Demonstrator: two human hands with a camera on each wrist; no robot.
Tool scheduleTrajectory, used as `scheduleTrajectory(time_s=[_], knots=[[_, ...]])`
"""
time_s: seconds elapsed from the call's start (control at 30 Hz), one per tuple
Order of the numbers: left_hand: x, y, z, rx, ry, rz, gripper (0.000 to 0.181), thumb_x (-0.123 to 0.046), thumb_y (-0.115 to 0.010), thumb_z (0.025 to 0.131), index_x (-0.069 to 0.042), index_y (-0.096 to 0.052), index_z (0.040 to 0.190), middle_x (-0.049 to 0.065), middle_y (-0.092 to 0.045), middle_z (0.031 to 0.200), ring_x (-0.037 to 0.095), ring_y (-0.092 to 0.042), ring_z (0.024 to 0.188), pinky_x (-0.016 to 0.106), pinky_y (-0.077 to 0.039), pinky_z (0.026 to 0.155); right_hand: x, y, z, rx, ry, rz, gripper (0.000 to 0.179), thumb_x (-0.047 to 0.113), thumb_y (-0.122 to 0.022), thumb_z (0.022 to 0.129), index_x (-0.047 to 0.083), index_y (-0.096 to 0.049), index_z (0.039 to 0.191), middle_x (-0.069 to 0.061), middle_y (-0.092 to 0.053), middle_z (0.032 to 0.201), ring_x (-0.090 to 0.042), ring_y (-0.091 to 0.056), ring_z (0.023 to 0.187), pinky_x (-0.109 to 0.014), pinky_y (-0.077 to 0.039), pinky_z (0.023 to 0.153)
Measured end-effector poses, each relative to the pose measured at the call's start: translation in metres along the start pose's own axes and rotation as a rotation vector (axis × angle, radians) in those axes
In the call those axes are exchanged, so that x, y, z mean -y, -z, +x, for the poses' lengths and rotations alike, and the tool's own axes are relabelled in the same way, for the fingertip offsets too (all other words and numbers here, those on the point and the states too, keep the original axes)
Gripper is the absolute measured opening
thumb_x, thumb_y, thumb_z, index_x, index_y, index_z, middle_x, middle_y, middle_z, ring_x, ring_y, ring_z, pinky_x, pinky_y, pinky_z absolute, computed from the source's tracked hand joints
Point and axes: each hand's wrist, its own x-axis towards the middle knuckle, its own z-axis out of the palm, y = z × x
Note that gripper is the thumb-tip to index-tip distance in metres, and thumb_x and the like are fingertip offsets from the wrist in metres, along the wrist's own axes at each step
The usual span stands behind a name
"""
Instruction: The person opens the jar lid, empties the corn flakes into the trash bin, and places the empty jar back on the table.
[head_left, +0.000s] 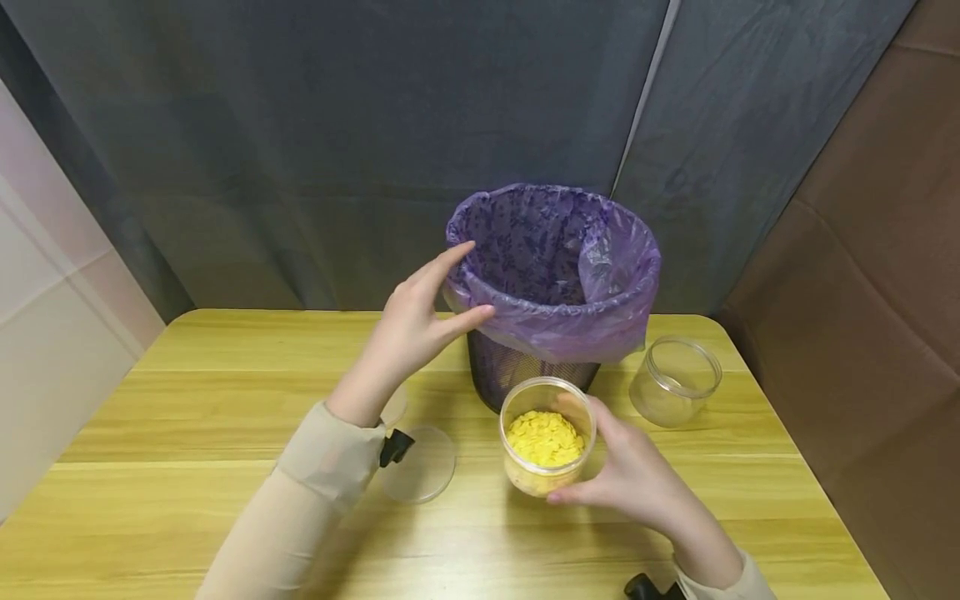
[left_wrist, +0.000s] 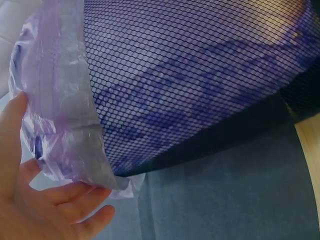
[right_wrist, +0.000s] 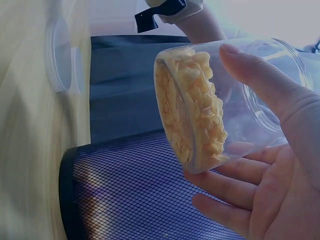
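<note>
My right hand grips a clear plastic jar from its right side, thumb in front. Yellow flakes fill its lower part; in the right wrist view the flakes lie against the jar's base. The jar is in front of a black mesh bin lined with a purple plastic bag. At the bin's left rim my left hand is spread, its index finger and thumb lying near or against the bag. In the left wrist view, fingers lie along the folded-over bag edge.
A second clear jar, lidless, stands right of the bin. Two clear round lids lie left of the held jar, the nearer lid partly behind the left wrist. Grey curtain hangs behind the wooden table.
</note>
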Motion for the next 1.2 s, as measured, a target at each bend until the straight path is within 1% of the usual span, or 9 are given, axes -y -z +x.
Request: scheduleTrajectory(time_s=[0.17,0.3,0.4,0.47,0.53,0.7,0.93,1.07,1.2], knots=[[-0.004,-0.004,0.003,-0.039,-0.032,-0.015,0.071,-0.042,-0.076,0.080,-0.014,-0.049,0.140,0.006,-0.049,0.140,0.024,-0.045,0.126,0.042,-0.037,0.102,0.003,0.004,-0.002,-0.016,-0.018,-0.001,0.103,0.036,-0.094,0.050,0.016,-0.045,0.138,-0.001,-0.058,0.130,-0.020,-0.053,0.117,-0.044,-0.043,0.096],[-0.006,-0.006,0.005,-0.083,-0.026,-0.044,0.065,-0.037,-0.079,0.078,-0.010,-0.055,0.132,0.006,-0.053,0.134,0.024,-0.050,0.121,0.042,-0.039,0.099,0.007,0.007,-0.004,-0.031,-0.029,-0.002,0.102,0.033,-0.095,0.049,0.016,-0.046,0.137,-0.003,-0.058,0.129,-0.023,-0.052,0.119,-0.047,-0.041,0.097],[-0.007,-0.007,0.007,-0.114,-0.021,-0.063,0.059,-0.034,-0.081,0.076,-0.009,-0.059,0.125,0.005,-0.057,0.128,0.023,-0.056,0.102,0.041,-0.045,0.088,0.009,0.010,-0.005,-0.040,-0.030,-0.004,0.102,0.030,-0.096,0.049,0.016,-0.046,0.138,-0.003,-0.058,0.130,-0.024,-0.052,0.120,-0.048,-0.040,0.098],[-0.007,-0.007,0.007,-0.129,-0.016,-0.075,0.055,-0.031,-0.083,0.075,-0.009,-0.061,0.120,0.004,-0.060,0.121,0.022,-0.056,0.089,0.039,-0.046,0.079,0.009,0.012,-0.005,-0.044,-0.027,-0.003,0.102,0.030,-0.095,0.049,0.017,-0.046,0.138,-0.002,-0.058,0.130,-0.024,-0.051,0.120,-0.048,-0.039,0.098],[-0.007,-0.008,0.008,-0.138,-0.011,-0.088,0.051,-0.030,-0.084,0.074,-0.009,-0.063,0.116,0.003,-0.062,0.116,0.020,-0.054,0.082,0.038,-0.045,0.075,0.010,0.014,-0.005,-0.049,-0.019,0.001,0.102,0.032,-0.095,0.049,0.017,-0.046,0.137,-0.001,-0.058,0.130,-0.023,-0.051,0.120,-0.048,-0.039,0.099],[-0.008,-0.008,0.010,-0.143,0.017,-0.112,0.046,-0.027,-0.085,0.072,-0.010,-0.064,0.109,0.002,-0.065,0.109,0.019,-0.051,0.079,0.037,-0.044,0.074,0.010,0.020,-0.006,-0.068,-0.025,0.007,0.100,0.032,-0.095,0.050,0.018,-0.047,0.137,0.000,-0.058,0.130,-0.024,-0.050,0.121,-0.050,-0.039,0.098],[-0.010,-0.008,0.011,-0.116,0.054,-0.102,0.045,-0.029,-0.085,0.071,-0.012,-0.063,0.106,0.003,-0.065,0.097,0.018,-0.037,0.060,0.033,-0.038,0.062,0.010,0.030,-0.011,-0.129,-0.065,0.036,0.097,0.034,-0.093,0.052,0.019,-0.048,0.136,-0.001,-0.058,0.128,-0.028,-0.051,0.119,-0.055,-0.037,0.097],[-0.011,-0.006,0.012,-0.120,0.053,-0.102,0.044,-0.028,-0.086,0.071,-0.012,-0.063,0.104,0.002,-0.064,0.091,0.016,-0.034,0.058,0.032,-0.036,0.058,0.009,0.035,-0.012,-0.163,-0.052,0.013,0.096,0.032,-0.094,0.053,0.018,-0.047,0.136,-0.002,-0.059,0.127,-0.026,-0.052,0.118,-0.052,-0.038,0.097],[-0.010,-0.006,0.012,-0.124,0.053,-0.108,0.043,-0.027,-0.086,0.070,-0.011,-0.063,0.103,0.002,-0.064,0.089,0.015,-0.035,0.057,0.032,-0.036,0.057,0.011,0.040,-0.012,-0.191,-0.050,-0.035,0.098,0.026,-0.095,0.053,0.017,-0.047,0.137,-0.002,-0.059,0.127,-0.023,-0.053,0.116,-0.040,-0.040,0.096]])
